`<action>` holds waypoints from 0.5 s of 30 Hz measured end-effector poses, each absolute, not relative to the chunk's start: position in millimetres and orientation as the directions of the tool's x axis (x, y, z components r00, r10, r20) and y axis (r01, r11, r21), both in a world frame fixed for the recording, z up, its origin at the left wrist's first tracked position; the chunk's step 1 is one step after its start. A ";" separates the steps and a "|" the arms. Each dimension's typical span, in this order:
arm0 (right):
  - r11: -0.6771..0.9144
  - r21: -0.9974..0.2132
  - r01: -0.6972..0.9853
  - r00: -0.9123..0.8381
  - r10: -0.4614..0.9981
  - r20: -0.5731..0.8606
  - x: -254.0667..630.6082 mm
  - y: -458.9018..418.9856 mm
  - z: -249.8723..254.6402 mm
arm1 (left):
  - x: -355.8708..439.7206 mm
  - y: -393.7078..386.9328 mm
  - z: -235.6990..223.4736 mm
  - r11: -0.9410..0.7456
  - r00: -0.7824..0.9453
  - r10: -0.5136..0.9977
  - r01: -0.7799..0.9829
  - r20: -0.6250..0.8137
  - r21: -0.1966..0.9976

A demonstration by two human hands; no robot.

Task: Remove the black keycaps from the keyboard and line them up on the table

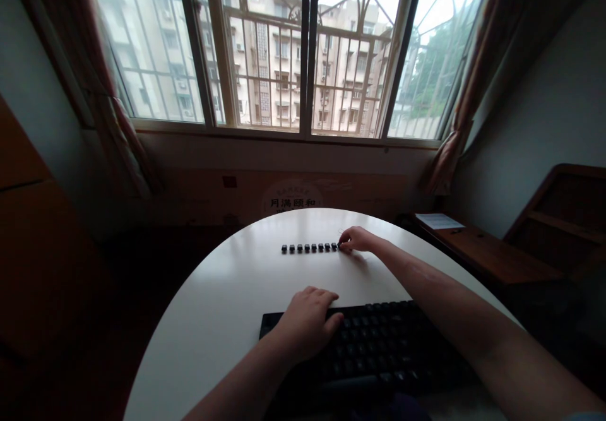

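Observation:
A row of several small black keycaps [307, 248] runs across the white round table [213, 307], toward its far side. At the right end of this row, my right hand [358, 239] pinches a keycap [339, 245] between its fingertips, low over the tabletop. My left hand [310, 321] lies over the upper left part of a black keyboard [374, 339], its fingers stretched out past the keyboard's far edge and its thumb on the keys. My right forearm covers the keyboard's right part.
Beyond the table a long printed box [360, 187] stands under a barred window [307, 61]. To the right is a wooden bench [492, 250] with a white paper [439, 221] on it. Curtains [97, 80] hang on both sides, and an orange cabinet [28, 244] stands at left.

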State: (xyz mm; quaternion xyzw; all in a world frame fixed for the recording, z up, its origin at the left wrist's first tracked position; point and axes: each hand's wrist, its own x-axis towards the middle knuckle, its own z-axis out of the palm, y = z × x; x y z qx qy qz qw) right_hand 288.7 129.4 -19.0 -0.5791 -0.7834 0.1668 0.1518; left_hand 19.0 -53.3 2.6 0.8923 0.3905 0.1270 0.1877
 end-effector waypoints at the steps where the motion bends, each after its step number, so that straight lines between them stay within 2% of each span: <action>1: 0.268 -0.437 0.859 -0.276 0.960 0.046 288.4 129.3 -18.4 | 18.8 -53.3 2.9 -0.629 0.667 0.741 0.645 0.082 0.435; 9: 0.256 -0.497 0.829 -0.246 0.965 0.087 287.1 124.0 -15.6 | 18.3 -53.5 3.3 -0.650 0.681 0.725 0.626 0.104 0.431; 12: 0.273 -0.548 0.791 -0.213 0.962 0.172 289.3 116.2 -9.2 | 18.3 -52.2 1.0 -0.651 0.681 0.725 0.625 0.107 0.432; 15: 0.279 -0.611 0.741 -0.100 0.945 0.310 295.3 97.5 4.9 | 18.5 -50.7 -1.0 -0.655 0.681 0.724 0.628 0.112 0.421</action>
